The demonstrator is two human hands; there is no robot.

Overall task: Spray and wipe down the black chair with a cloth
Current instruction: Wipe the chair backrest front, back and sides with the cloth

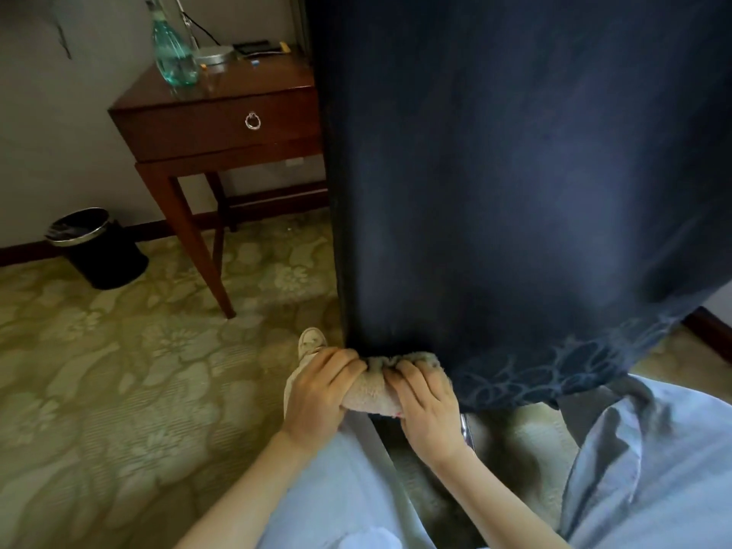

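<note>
The black chair [515, 172] fills the upper right as a tall dark fabric back with a flower pattern near its lower edge. A bunched beige cloth [374, 384] lies against the chair's bottom left corner. My left hand [321, 394] grips the cloth's left end with curled fingers. My right hand [429, 406] grips its right end, fingertips dug into the folds. A green-tinted spray bottle [174, 45] stands on the wooden side table [214, 124] at the upper left, away from both hands.
A black waste bin [99, 247] with a liner stands by the wall at left. Patterned green carpet [119, 370] covers the floor. My light trousers [653, 469] and a pale shoe [311, 342] show below. Small items lie on the side table.
</note>
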